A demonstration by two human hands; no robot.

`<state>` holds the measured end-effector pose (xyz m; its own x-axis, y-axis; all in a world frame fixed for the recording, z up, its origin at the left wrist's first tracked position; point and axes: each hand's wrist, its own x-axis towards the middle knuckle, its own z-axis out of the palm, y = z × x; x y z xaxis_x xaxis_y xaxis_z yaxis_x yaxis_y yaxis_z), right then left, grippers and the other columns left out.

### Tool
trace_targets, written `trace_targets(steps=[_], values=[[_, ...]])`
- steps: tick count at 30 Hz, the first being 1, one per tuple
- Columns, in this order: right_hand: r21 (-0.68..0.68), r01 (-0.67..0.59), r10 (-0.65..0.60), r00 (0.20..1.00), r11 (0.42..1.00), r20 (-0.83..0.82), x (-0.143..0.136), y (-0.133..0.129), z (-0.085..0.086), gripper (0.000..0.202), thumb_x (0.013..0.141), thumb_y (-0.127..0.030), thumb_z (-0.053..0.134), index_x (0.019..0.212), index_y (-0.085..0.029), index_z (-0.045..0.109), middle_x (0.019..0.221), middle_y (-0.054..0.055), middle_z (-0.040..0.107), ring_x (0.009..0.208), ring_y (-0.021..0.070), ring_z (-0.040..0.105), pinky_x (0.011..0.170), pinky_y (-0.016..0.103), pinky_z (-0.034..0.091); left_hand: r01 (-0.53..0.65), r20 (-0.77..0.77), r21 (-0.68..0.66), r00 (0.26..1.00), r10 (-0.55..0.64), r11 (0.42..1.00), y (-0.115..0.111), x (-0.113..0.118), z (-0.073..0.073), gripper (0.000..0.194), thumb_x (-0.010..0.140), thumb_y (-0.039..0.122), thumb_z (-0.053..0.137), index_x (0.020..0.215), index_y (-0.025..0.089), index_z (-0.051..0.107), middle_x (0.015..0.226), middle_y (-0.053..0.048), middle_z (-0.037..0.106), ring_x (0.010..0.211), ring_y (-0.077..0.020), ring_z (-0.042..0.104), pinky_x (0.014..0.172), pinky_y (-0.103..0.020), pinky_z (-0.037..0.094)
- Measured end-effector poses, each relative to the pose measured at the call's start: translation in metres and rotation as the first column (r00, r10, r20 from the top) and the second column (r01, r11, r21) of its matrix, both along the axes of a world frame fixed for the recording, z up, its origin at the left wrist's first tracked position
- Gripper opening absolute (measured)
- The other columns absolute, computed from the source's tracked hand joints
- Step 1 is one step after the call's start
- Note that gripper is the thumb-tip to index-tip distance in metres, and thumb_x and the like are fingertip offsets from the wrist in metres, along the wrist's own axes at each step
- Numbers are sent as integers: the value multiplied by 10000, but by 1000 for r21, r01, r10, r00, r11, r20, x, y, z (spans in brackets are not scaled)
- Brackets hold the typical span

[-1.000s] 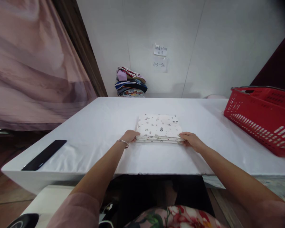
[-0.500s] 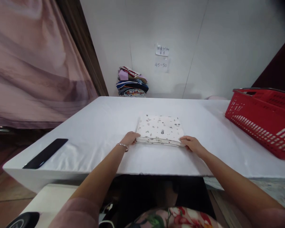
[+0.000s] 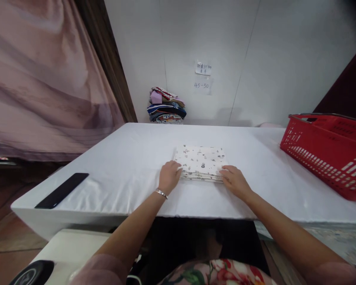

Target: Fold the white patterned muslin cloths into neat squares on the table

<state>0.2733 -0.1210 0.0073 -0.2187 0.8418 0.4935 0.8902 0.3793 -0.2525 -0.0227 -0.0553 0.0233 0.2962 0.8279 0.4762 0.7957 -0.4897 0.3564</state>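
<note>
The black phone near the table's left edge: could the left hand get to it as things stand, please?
Probably yes. The left hand rests on the folded cloth, and only bare tablecloth lies between it and the black phone.

Dusty pink sleeves cover both upper arms; a thin silver bracelet (image 3: pixel 161 193) circles the left wrist, and a red-and-green floral print garment (image 3: pixel 216 273) covers the lap.

The white table (image 3: pixel 130 158) has lots of bare room. The folded cloth (image 3: pixel 201 162) lies flat in the middle, with a hand at each near corner. To the left, the way is open up to the black phone (image 3: pixel 61 190) near the edge. To the right, there is open room, then the tall red basket (image 3: pixel 326 152) blocks the way. Behind the cloth, the table is bare up to the wall (image 3: pixel 225 51). A pile of clothes (image 3: pixel 166 106) sits by the far left corner.
</note>
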Motion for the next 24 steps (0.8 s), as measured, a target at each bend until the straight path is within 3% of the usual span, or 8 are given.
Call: trace_targets(steps=[3, 6, 12, 18, 24], values=[[-3, -111, 111, 993, 994, -25, -14, 9, 2, 234, 835, -227, 464, 981, -210, 646, 999, 87, 610, 930, 220, 523, 823, 383, 406, 238, -143, 73, 964, -226, 969, -9, 23, -3, 201, 870, 254, 441, 844, 211, 635, 916, -57, 591, 901, -188, 490, 788, -337, 352], [-38, -119, 117, 992, 992, -52, -23, 17, 2, 194, 838, -235, 480, 931, -201, 647, 942, 73, 618, 888, 204, 520, 794, 357, 411, 326, -210, 79, 929, -304, 942, -10, 43, -8, 240, 885, 251, 421, 798, 204, 640, 866, -48, 581, 844, -172, 474, 754, -325, 347], [-68, -78, 72, 993, 995, -89, -27, 21, -3, 212, 862, -205, 433, 891, -206, 643, 892, 50, 615, 857, 182, 517, 754, 317, 412, 300, -170, 51, 943, -287, 953, -3, 58, -16, 203, 872, 259, 459, 823, 202, 648, 866, -53, 565, 838, -179, 462, 743, -330, 342], [20, -53, 54, 997, 998, -63, -29, 21, -16, 224, 874, -229, 426, 921, -217, 645, 914, 61, 617, 851, 199, 522, 755, 338, 404, 263, -209, 7, 944, -256, 965, -5, 64, -13, 159, 843, 256, 498, 881, 213, 646, 905, -63, 555, 851, -197, 468, 734, -346, 344], [76, -20, 24, 998, 997, -57, -30, 20, -25, 240, 888, -238, 407, 966, -215, 633, 941, 69, 615, 879, 213, 522, 776, 349, 401, 237, -243, 12, 943, -227, 971, -3, 72, -14, 180, 846, 179, 457, 791, 192, 628, 926, -65, 552, 871, -200, 469, 739, -353, 353]])
